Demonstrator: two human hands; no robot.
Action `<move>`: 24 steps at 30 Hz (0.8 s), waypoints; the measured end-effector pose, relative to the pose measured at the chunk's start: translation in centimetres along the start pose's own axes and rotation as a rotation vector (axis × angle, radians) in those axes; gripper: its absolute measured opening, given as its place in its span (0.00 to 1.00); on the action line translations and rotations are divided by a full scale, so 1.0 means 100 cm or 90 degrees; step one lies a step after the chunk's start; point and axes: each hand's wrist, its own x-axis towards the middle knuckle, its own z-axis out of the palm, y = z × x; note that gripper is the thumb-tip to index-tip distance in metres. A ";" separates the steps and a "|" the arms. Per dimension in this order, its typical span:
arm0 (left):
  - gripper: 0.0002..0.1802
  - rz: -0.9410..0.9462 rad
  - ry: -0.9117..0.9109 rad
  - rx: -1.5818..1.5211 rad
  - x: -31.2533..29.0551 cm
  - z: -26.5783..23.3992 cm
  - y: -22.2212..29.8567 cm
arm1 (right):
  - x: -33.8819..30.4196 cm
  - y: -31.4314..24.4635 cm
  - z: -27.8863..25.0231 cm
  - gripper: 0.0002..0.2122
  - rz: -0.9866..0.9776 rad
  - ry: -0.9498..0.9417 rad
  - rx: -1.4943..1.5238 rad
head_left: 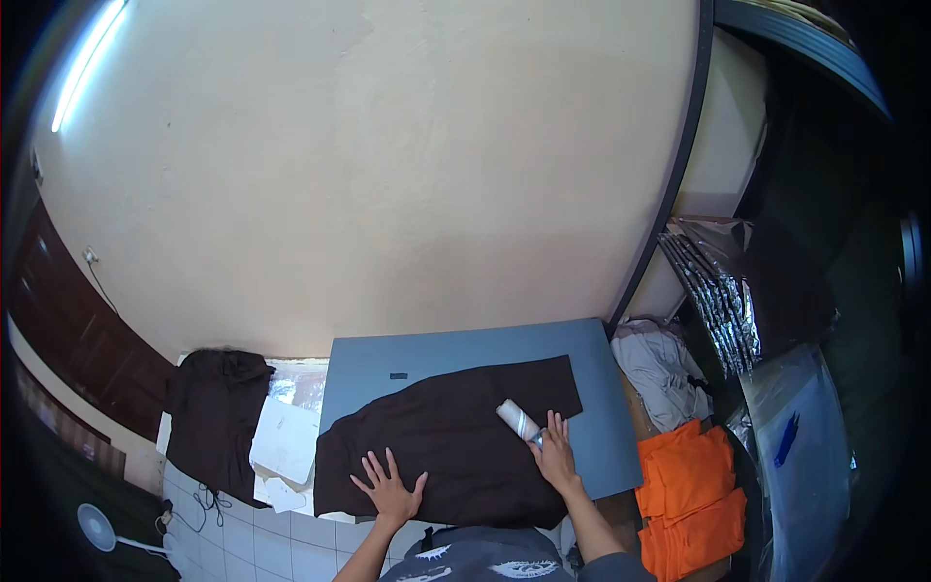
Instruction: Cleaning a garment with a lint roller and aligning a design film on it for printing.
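A dark brown folded garment (456, 417), perhaps a pair of trousers, lies spread across the blue-grey board (606, 436) in front of me. On its near left part my left hand (391, 497) rests flat with the fingers spread. My right hand (556, 458) is closed round the handle of a lint roller (518, 418). The roller's white cylinder points up and left over the cloth, near the garment's right part. Most of the handle is hidden by my fingers.
Left of the board lie a pile of dark brown cloth (218, 417) and white sheets (283, 441). To the right are folded orange garments (687, 475), a greyish-white cloth (661, 373) and a stack of plastic-wrapped packages (747, 291). A wall stands behind the board.
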 end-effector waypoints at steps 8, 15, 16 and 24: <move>0.46 0.120 0.092 -0.091 0.014 -0.012 0.054 | -0.020 -0.038 -0.030 0.13 0.155 0.117 0.043; 0.39 0.419 0.042 -0.201 0.066 0.019 0.140 | -0.015 -0.050 -0.028 0.15 0.296 0.213 0.088; 0.41 0.433 0.033 -0.209 0.067 0.025 0.146 | -0.018 -0.051 -0.025 0.15 0.314 0.181 0.082; 0.46 0.419 0.039 -0.130 0.071 0.052 0.158 | -0.036 -0.067 -0.027 0.13 0.285 0.152 0.072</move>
